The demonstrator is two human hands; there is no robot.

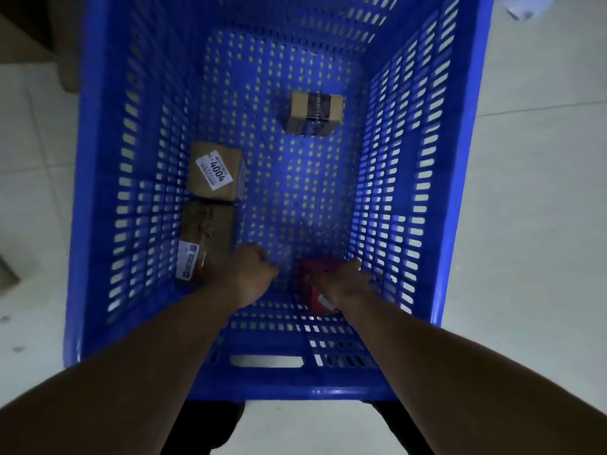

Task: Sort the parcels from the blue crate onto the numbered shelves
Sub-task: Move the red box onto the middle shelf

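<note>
I am looking down into the deep blue crate (98,192), with both arms reaching inside. My right hand (348,280) lies over a red parcel (312,284) in the near right corner, fingers curled round its right side. My left hand (251,270) hovers just left of the red parcel with loosely curled fingers and holds nothing. A brown box labelled 4004 (215,172) lies by the left wall. A darker brown parcel with a white label (203,239) lies just nearer, beside my left wrist. A taped cardboard box (313,113) sits farther back.
The crate stands on a pale tiled floor (532,224). A cardboard box (29,37) is at the upper left outside the crate. The crate's perforated bottom (289,178) shows between the parcels. No shelves are in view.
</note>
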